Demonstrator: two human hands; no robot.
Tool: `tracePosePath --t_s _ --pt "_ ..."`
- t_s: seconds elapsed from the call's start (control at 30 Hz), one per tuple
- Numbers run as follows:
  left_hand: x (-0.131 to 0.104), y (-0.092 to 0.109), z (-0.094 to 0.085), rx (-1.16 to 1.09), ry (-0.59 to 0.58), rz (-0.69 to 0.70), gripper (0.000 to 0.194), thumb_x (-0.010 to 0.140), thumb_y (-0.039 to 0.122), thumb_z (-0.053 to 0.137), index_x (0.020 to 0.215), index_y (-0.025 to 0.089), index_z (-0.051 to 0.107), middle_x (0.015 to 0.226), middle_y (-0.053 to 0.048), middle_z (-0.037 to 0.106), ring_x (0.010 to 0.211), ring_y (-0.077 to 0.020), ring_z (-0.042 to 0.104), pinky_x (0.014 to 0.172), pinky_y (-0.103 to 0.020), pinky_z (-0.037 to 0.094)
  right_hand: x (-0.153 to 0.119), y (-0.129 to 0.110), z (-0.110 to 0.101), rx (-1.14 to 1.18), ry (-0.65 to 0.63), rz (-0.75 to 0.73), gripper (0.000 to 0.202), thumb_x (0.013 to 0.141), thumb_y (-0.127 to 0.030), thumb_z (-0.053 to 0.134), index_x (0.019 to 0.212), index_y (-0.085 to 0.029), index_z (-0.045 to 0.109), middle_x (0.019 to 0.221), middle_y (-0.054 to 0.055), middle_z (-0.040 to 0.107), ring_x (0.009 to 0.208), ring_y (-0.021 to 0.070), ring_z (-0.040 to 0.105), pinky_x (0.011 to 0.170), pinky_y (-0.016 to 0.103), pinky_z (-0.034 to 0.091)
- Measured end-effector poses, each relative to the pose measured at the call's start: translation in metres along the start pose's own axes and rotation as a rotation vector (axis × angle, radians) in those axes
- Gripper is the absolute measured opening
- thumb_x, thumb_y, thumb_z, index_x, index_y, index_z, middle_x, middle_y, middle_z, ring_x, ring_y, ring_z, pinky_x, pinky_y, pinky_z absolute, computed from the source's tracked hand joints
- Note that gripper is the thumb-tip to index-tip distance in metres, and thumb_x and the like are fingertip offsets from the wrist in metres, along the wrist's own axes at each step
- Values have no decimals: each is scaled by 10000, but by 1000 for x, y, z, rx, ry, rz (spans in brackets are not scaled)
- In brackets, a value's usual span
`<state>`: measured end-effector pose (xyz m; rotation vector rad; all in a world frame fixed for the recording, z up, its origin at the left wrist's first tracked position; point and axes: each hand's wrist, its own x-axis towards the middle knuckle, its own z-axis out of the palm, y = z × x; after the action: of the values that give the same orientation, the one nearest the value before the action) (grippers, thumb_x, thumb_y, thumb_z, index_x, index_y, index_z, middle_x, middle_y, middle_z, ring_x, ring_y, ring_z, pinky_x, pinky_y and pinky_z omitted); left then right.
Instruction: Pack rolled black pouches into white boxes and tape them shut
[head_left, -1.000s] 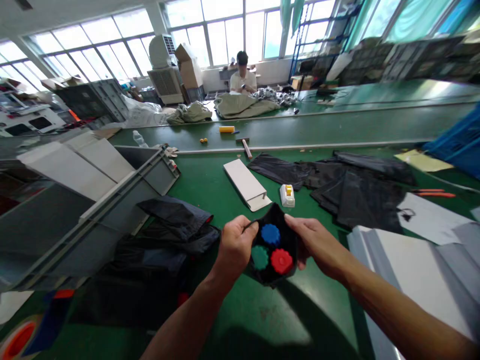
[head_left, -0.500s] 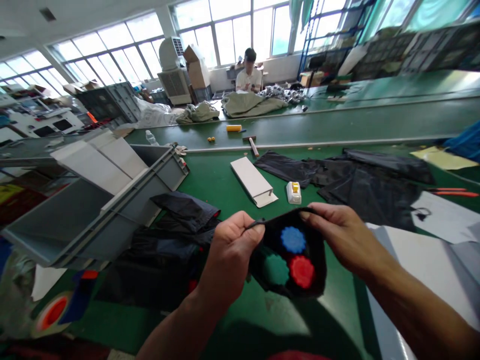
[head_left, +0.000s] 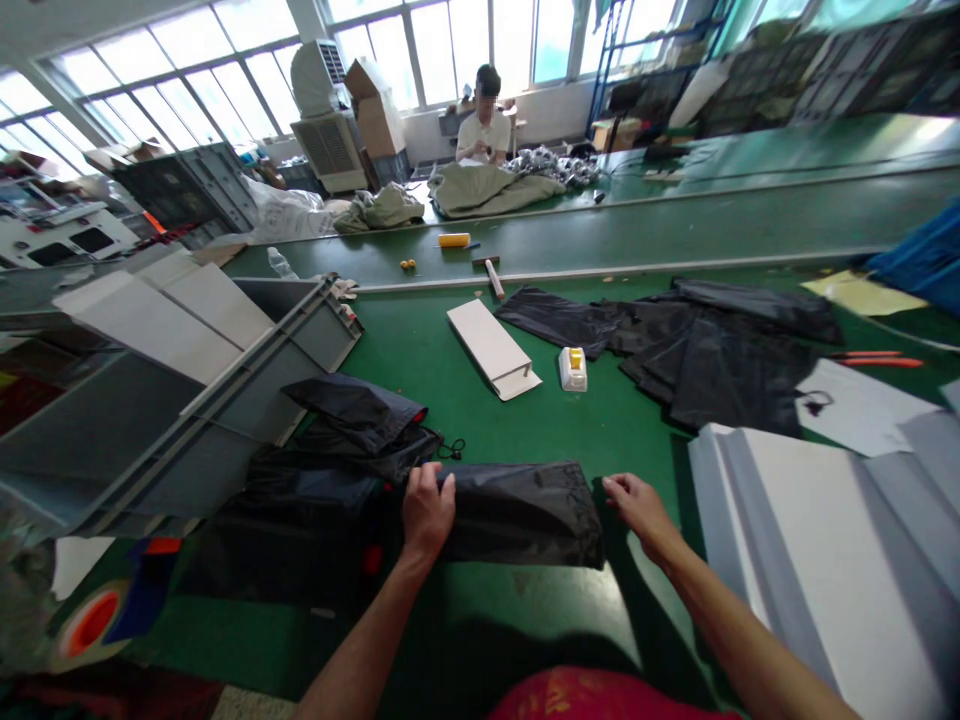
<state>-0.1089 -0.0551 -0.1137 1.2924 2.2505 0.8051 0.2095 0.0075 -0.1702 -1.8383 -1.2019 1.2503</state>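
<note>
Left fingers: the left hand (head_left: pixel 429 512) lies over the left end of the black pouch (head_left: pixel 517 512), fingers bent at its upper edge; whether they pinch the fabric or only press it, I cannot tell.
Right fingers: thumb and fingertips of the right hand (head_left: pixel 637 505) draw close together just beyond the pouch's right end, a narrow gap between; whether anything thin sits in them, I cannot tell.
Black pouch: flat and lengthwise on the green table (head_left: pixel 525 620), between the two hands, touching only the left.
Cord loop: a small black cord loop (head_left: pixel 452 450) rests just above the left fingers.
Dark pouches: a heap of dark pouches (head_left: pixel 352 410) lies left of the left hand, beside the grey crate (head_left: pixel 262 410).
Ahead: a white box (head_left: pixel 491 345), and to its right a white-and-yellow item (head_left: pixel 574 369).
Right side: white boards (head_left: pixel 810 560) lie beside the right forearm.
Far side: a seated person (head_left: pixel 484 130).
</note>
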Motion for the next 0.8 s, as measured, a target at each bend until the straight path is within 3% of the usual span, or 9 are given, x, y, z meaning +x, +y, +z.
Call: tracePosePath --t_s 0.07,0.13,0.27,0.4,0.5,0.6,0.67,0.8 --pt "2 -35 -6 15 107 -79 363 819 270 572 1122 72 604 1185 -234 574 1185 -348 540 1039 -490 378 -6 7 2 15 -65 -6 335 680 -517 569 751 -192 607 718 65 657 688 231 632 592 329 485" --pt "1 -62 -3 -36 137 -202 439 794 296 625 1166 65 588 1224 -250 565 1229 -371 514 1058 -502 364 -11 10 9 37 -140 -32 361 699 -536 604 795 -189 636 804 66 692 784 237 654 690 335 515" --pt "8 -92 18 -155 49 -336 490 759 272 678 1187 55 580 1185 -249 626 1186 -364 571 1028 -481 413 -16 6 27 114 -239 -75 454 744 -547 650 1039 -202 644 1034 62 710 960 241 656 823 327 524" --pt "13 -93 33 -326 -97 -288 425 766 284 686 1152 116 627 1157 -155 683 1118 -278 629 987 -373 466 -8 7 24 202 -211 -67 505 732 -552 683 1091 -199 646 1052 69 716 967 276 665 820 358 540" --pt "5 -85 40 -459 -236 -227 424 741 364 713 1085 121 670 1059 -123 725 990 -252 679 884 -333 525 3 17 3 118 -105 -78 537 704 -573 691 1091 -200 684 1069 73 711 1036 299 639 921 403 505" --pt "-4 -75 47 -530 -303 -168 403 702 398 739 998 127 702 994 -105 732 953 -243 679 887 -340 524 10 25 -19 -41 18 -164 523 663 -562 720 1045 -204 723 1157 85 675 1164 313 563 1075 440 379" --pt "-5 -69 50 -543 -284 -143 367 672 399 759 922 135 712 995 -101 716 1005 -250 653 963 -364 483 10 25 -27 -20 -22 -153 529 671 -550 729 1075 -208 715 1210 83 654 1189 308 552 1094 434 362" --pt "5 -62 51 -594 -240 -152 373 672 422 755 936 162 712 1031 -89 698 1092 -254 610 1035 -375 424 9 19 -26 236 -235 42 684 715 -511 742 1329 -271 555 1209 46 670 1056 269 651 958 386 513"
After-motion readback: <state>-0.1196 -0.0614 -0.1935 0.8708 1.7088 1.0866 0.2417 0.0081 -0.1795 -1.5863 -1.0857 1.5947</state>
